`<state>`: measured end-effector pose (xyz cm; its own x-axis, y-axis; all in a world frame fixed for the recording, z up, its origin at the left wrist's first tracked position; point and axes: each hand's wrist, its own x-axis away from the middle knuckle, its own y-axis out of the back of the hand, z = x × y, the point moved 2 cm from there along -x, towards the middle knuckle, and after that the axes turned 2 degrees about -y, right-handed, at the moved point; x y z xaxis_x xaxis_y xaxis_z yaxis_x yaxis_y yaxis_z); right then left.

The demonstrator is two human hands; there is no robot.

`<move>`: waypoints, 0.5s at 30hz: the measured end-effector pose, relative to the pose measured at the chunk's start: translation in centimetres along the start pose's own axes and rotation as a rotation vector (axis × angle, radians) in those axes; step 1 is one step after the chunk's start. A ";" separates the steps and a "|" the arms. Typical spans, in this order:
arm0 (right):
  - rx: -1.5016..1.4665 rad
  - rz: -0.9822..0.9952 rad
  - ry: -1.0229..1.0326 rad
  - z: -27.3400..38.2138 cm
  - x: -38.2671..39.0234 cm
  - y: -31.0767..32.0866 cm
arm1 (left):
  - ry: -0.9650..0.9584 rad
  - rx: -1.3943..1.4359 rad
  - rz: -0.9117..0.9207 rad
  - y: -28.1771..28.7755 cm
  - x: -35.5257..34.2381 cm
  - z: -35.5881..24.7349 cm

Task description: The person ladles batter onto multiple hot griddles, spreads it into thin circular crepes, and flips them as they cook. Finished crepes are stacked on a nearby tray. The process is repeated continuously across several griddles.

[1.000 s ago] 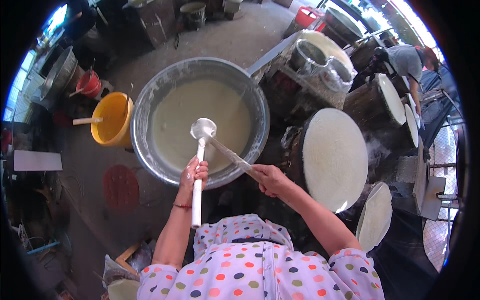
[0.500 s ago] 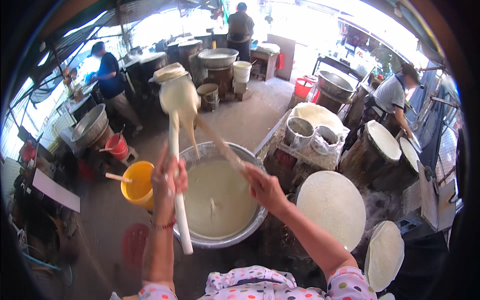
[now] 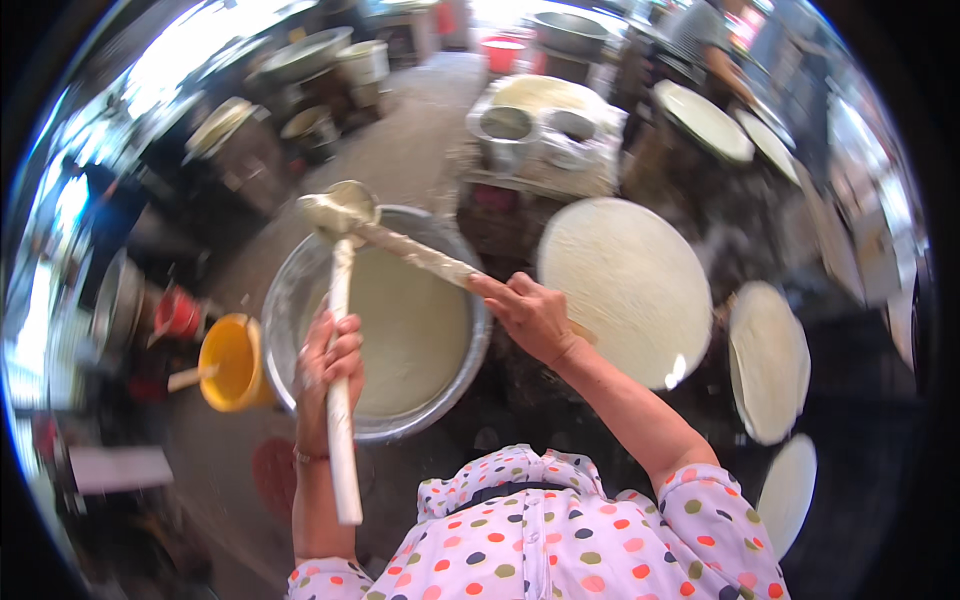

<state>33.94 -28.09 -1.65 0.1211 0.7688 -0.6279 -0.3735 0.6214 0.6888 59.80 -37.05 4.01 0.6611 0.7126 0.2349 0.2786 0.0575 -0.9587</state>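
My left hand (image 3: 330,355) is closed round the long white handle of a ladle (image 3: 344,300). The ladle's head, coated in pale batter, is raised above a big metal basin (image 3: 466,375) of creamy liquid (image 3: 405,365). My right hand (image 3: 525,320) grips a batter-smeared wooden stick (image 3: 420,255), whose far end crosses the ladle's head. Just right of the basin lies a large round sheet of pale batter (image 3: 630,285) on a dark round stand, behind my right hand.
A yellow bucket (image 3: 225,365) and red bucket (image 3: 178,310) are left. Pots (image 3: 508,135) share a crusted stand beyond the basin. More round pale sheets (image 3: 765,360) line the right, where another person's arm (image 3: 728,75) reaches down at the back. Other containers line the back left.
The ladle and stick rose from the basin, batter dripping half a second ago, and now tilt further left. My right hand shifted up and right beside the round sheet. The view swung up, then back down.
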 end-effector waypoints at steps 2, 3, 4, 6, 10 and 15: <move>0.076 -0.108 -0.034 -1.2 1.1 1.8 | 0.189 0.125 0.071 -2.5 -1.8 2.0; 0.100 -0.152 -0.098 -1.7 1.9 2.8 | 0.293 0.154 0.116 -3.5 -2.9 3.1; 0.134 -0.177 -0.177 -2.0 3.0 3.8 | 0.300 0.138 0.124 -4.7 -3.6 4.1; 0.186 -0.253 -0.271 -2.0 6.1 6.9 | 0.482 0.176 0.127 -6.4 -4.8 6.9; 0.359 -0.384 -0.581 0.1 17.2 14.6 | 0.853 0.248 0.152 -7.8 -6.1 16.6; 0.630 -0.590 -0.905 7.9 33.8 21.9 | 1.280 0.226 -0.004 -10.7 -1.1 33.1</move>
<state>37.06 12.70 -4.89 0.8018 0.0211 -0.5972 0.4272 0.6786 0.5976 33.01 -15.28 8.70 0.8870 -0.4501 0.1029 0.2419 0.2634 -0.9339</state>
